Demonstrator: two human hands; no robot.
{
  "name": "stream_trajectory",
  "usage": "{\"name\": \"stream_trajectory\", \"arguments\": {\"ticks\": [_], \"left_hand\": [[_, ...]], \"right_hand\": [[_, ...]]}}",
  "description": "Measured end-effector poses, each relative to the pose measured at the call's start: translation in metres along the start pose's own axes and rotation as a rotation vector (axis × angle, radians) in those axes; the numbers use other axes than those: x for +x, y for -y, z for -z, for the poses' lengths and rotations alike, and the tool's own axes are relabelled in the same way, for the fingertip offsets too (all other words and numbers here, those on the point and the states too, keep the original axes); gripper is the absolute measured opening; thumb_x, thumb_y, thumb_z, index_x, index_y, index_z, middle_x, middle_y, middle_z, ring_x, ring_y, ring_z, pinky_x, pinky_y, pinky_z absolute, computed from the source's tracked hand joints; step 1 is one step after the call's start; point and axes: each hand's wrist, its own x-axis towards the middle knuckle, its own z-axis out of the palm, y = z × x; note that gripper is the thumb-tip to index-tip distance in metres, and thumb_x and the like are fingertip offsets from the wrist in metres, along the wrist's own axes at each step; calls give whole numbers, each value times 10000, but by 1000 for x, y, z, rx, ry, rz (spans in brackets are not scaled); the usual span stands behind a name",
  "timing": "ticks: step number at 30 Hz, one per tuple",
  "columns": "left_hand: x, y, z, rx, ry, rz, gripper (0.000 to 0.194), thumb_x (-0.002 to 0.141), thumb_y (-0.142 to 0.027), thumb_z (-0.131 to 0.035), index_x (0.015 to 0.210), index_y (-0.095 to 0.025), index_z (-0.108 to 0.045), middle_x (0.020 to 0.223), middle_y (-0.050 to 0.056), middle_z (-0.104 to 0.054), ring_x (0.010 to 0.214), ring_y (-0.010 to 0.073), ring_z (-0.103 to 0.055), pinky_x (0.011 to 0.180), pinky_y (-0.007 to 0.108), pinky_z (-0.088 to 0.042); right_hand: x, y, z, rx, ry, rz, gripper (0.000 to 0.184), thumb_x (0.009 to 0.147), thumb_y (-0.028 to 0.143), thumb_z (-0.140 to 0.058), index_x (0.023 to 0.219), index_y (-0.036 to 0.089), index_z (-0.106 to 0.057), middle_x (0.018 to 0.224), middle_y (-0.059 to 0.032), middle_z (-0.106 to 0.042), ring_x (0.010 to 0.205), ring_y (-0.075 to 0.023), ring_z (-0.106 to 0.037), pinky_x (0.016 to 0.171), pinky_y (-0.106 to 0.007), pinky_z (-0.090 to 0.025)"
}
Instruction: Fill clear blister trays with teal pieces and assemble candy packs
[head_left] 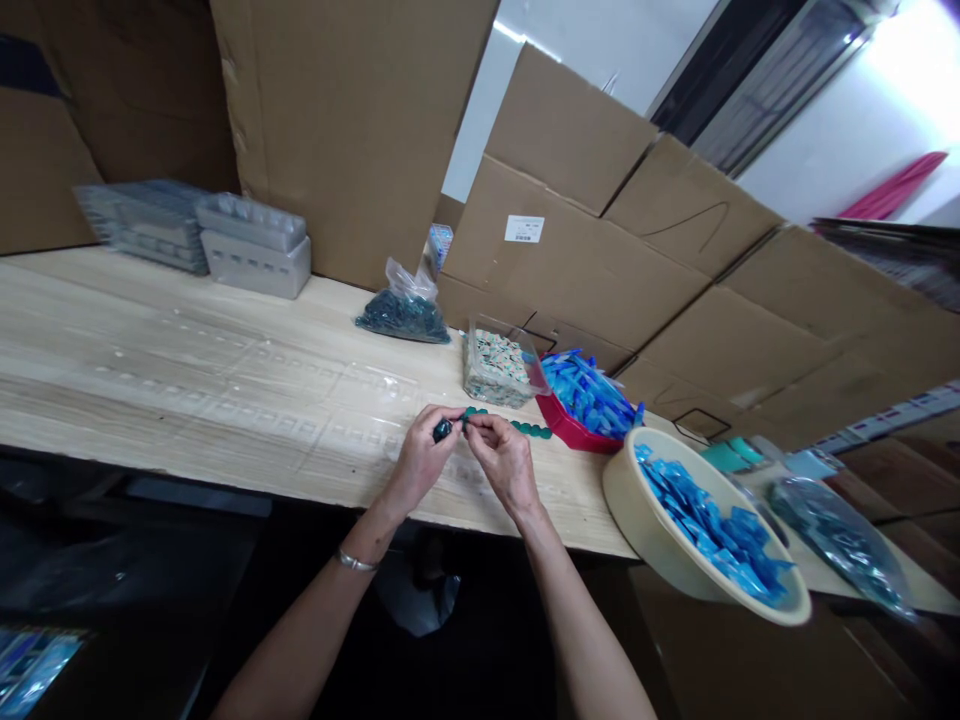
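Observation:
My left hand (421, 455) is closed around a small dark glossy object (442, 430) whose kind I cannot make out. Its fingertips meet those of my right hand (506, 462) at a small dark green scalloped piece (474, 412), which my right thumb and fingers pinch. Just beyond the right fingers, a row of round green pieces (534, 431) lies on the table. Fingers hide part of what both hands hold. Behind them stands a clear plastic box (491, 390) full of small pale pieces with green marks.
Clear plastic trays (367, 385) lie flat across the wooden table (150, 440), left of my hands. A bag of dark bits (405, 315) sits behind. On the right are a red basin (574, 430) of blue packets and a cream tub (637, 510). Cardboard boxes (585, 270) line the back.

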Motion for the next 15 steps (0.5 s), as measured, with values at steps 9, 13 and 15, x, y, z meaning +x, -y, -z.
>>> {"name": "stream_trajectory", "arguments": {"ticks": [9,13,15], "left_hand": [[1,1,0,-75,-36,103,202,681,-115,-627,837,-217,-703,867,45,-633,867,174,-570,858,280,-411],[1,6,-1,-83,-40,213,164,679,-158,-646,826,-210,-695,873,40,-658,855,171,-582,834,271,-422],[1,6,-1,-56,-28,232,150,684,-176,-641,824,-208,-686,877,38,-666,848,174,-588,824,277,-427]], "right_hand": [[3,-4,-2,208,4,-162,159,775,345,-575,768,186,-569,711,-26,-644,704,-180,-661,678,-297,-544],[1,-1,-2,32,-11,-46,124,815,299,-527,817,183,-569,774,-41,-631,733,-169,-631,698,-297,-525],[-1,2,-2,-126,-7,84,94,829,239,-492,829,181,-567,822,-53,-607,764,-165,-601,716,-299,-509]]}}
